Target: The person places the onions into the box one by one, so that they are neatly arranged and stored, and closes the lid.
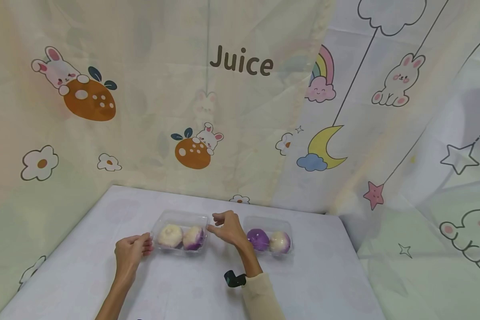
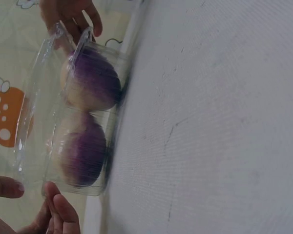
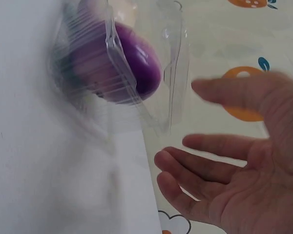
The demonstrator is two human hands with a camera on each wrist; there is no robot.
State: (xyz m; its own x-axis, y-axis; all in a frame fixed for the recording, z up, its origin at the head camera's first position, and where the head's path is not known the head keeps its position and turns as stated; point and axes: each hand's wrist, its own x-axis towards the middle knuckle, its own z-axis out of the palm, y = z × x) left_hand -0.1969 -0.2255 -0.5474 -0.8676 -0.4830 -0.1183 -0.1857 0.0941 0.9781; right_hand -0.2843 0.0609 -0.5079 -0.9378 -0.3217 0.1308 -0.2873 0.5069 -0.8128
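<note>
A clear plastic clamshell box (image 1: 180, 252) stands on the white table, holding two round purple-and-cream pieces (image 1: 193, 238) that look like turnips. Its lid (image 2: 31, 112) stands slightly apart from the base in the left wrist view. At the box's left end is my left hand (image 1: 130, 255), thumb and fingertips spread apart at the lid and base edges; whether they touch cannot be told. My right hand (image 1: 229, 229) hovers just off the right end, fingers (image 3: 200, 168) spread loosely and holding nothing.
To the right stands a second clear box (image 1: 270, 221) with two similar round pieces (image 1: 258, 240), partly behind my right forearm. A printed curtain (image 1: 240, 133) hangs behind the white table (image 1: 192, 289). A small black device (image 1: 234, 278) sits at my right wrist.
</note>
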